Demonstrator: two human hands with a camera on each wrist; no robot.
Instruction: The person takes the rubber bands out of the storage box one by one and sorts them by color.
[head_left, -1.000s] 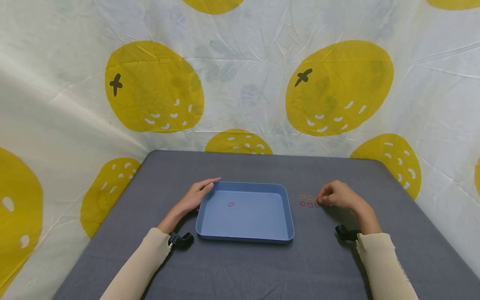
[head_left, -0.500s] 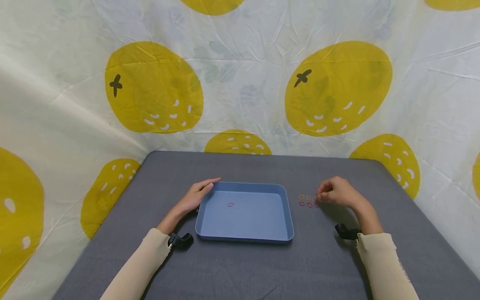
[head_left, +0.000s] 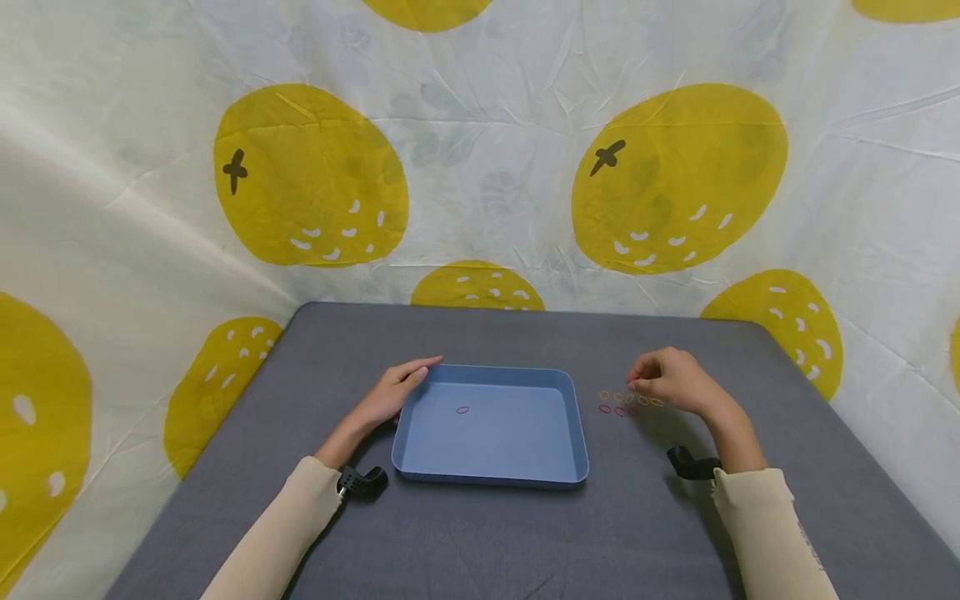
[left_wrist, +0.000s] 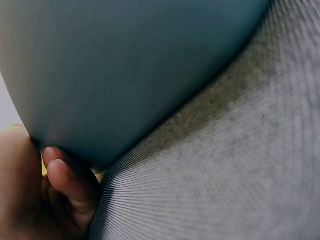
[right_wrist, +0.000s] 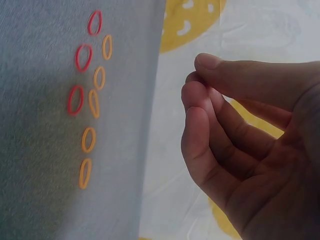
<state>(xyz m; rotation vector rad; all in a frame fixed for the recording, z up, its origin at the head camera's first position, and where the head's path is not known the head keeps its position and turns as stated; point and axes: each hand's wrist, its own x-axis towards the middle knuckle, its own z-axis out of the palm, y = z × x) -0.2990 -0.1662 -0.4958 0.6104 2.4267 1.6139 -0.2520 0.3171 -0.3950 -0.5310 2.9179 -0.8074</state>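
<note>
A shallow blue tray (head_left: pixel 487 442) lies on the grey table, with one small pink-red rubber band (head_left: pixel 462 410) inside it. At its far left corner, my left hand (head_left: pixel 388 393) holds the tray's edge, and in the left wrist view curled fingers (left_wrist: pixel 67 180) show beside the tray's outer wall. Right of the tray lie red rubber bands (right_wrist: pixel 76 100) in one row and orange ones (right_wrist: pixel 88 140) in a row behind. My right hand (head_left: pixel 671 379) hovers over these rows. Its thumb and fingertips are close together, and the right wrist view shows nothing between them.
The grey cloth-covered table (head_left: pixel 480 542) runs to a rounded back edge. Behind and at the sides hangs a white curtain (head_left: pixel 487 167) printed with yellow fruit. Black camera straps (head_left: pixel 363 482) sit on both wrists.
My right hand has risen from the red row and moved slightly back and left, uncovering more of the orange bands. The left hand and tray stay where they were.
</note>
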